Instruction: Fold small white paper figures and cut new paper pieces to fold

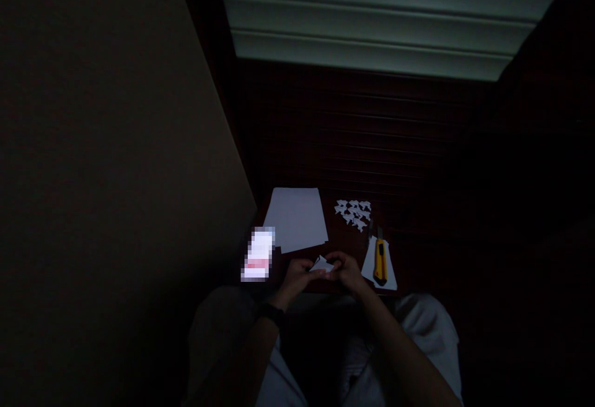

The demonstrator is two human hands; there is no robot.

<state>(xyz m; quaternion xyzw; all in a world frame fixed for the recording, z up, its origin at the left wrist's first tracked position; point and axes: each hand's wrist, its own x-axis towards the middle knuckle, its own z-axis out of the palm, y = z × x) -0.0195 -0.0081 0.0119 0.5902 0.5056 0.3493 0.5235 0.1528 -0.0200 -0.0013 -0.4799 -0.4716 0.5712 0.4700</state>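
Note:
The scene is very dark. My left hand [297,275] and my right hand [346,272] meet over the near edge of a small dark table [341,240]. Both pinch a small folded piece of white paper [321,264] between their fingertips. A dark band sits on my left wrist. Just beyond the hands lies a stack of white sheets [297,218].
A yellow utility knife [380,261] rests on a white paper scrap at the right. Several small folded paper shapes [353,213] lie at the table's far right. A lit, blurred-out phone screen [258,253] is at the left. A wall stands left; slatted blinds hang ahead.

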